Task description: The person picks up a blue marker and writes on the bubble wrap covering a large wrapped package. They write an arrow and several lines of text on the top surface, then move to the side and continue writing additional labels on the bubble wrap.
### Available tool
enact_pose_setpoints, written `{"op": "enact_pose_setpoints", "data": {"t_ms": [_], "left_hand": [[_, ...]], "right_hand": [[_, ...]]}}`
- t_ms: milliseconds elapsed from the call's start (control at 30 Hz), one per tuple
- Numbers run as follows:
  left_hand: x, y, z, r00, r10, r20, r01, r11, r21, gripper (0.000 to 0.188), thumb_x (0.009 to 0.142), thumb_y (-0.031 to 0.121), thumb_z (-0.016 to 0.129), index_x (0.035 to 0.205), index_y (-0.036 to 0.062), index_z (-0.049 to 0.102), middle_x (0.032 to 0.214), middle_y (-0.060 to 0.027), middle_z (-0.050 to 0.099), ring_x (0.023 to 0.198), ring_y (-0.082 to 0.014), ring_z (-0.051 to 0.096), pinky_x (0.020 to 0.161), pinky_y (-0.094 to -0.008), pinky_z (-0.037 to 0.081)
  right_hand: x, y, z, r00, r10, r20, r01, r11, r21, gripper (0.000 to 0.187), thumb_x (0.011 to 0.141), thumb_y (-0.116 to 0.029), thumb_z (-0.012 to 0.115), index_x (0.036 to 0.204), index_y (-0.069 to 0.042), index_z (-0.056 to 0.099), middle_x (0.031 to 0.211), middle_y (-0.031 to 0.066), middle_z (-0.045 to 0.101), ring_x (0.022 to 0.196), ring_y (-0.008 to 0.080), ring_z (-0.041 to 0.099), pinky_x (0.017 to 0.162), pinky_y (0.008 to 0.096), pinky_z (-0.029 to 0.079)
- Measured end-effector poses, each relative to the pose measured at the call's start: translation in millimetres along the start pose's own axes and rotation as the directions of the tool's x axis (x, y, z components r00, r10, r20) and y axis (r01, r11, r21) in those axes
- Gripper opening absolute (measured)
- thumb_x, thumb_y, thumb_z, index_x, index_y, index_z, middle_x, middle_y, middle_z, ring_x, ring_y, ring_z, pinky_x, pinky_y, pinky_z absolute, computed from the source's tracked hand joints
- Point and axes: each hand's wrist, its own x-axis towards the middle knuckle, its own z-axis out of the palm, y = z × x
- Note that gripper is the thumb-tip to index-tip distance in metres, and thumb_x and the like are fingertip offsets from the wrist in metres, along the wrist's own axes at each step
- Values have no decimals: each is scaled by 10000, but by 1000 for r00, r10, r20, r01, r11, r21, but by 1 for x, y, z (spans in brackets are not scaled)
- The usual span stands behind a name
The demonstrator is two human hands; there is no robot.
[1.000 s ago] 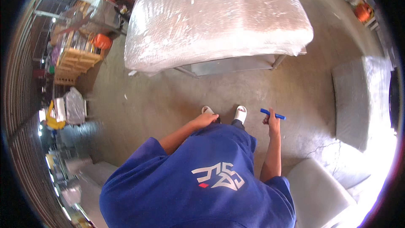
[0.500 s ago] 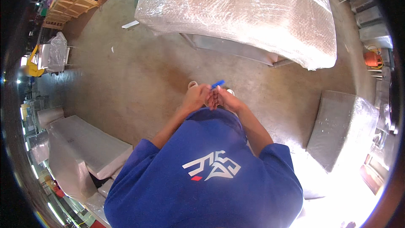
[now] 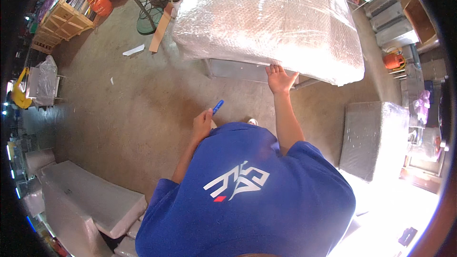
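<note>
My left hand point(image 3: 203, 123) is closed round a blue marker pen point(image 3: 218, 107), held low in front of my body with its end pointing up and to the right. Ahead of me stands a large bulky item wrapped in bubble wrap and clear film point(image 3: 266, 19), resting on a metal frame point(image 3: 238, 70). My right hand point(image 3: 281, 79) reaches out to its near lower edge, fingers stretched and spread. The fingertips look to be at the wrap; whether they press on it I cannot tell.
Wrapped boxes point(image 3: 95, 195) stand at my lower left, and another wrapped block point(image 3: 362, 138) is at the right. A cardboard strip point(image 3: 162, 27) and a white scrap point(image 3: 134, 50) lie on the floor. Orange gas cylinders point(image 3: 100, 5) and a wooden crate point(image 3: 62, 24) are farther off.
My hands were together at the marker pen; now they are apart. My right hand has moved forward to the wrapped item, while the left keeps the pen and has shifted left.
</note>
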Motion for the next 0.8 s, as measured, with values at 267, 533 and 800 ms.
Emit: {"op": "enact_pose_setpoints", "data": {"t_ms": [267,533,800], "left_hand": [[20,-101,-93,929,-206,-308,168,975,-144,581,1073,482,465,904,-36,666,763,-128,648,730,-219,603,692,-393,460],[-16,-143,-170,895,-263,-361,279,960,-8,583,1074,483,460,1046,-22,749,743,-93,632,705,-184,584,663,-360,440],[13,-129,-139,980,-103,-168,123,986,114,556,1078,471,455,1013,4,750,831,-145,705,790,-266,666,711,-425,490]], "right_hand": [[-9,61,55,979,-121,-167,101,987,-122,1174,884,-891,249,1617,-66,-151,1716,123,-165,1589,287,-122,1283,513,-27],[8,83,69,984,-156,-90,125,951,-284,1088,922,-849,206,1610,-50,-65,1707,134,-66,1578,288,-45,1272,518,-15],[14,94,48,980,-199,-18,174,893,-416,1146,894,-886,231,1611,-71,-136,1708,125,-161,1583,280,-119,1270,543,11]]}}
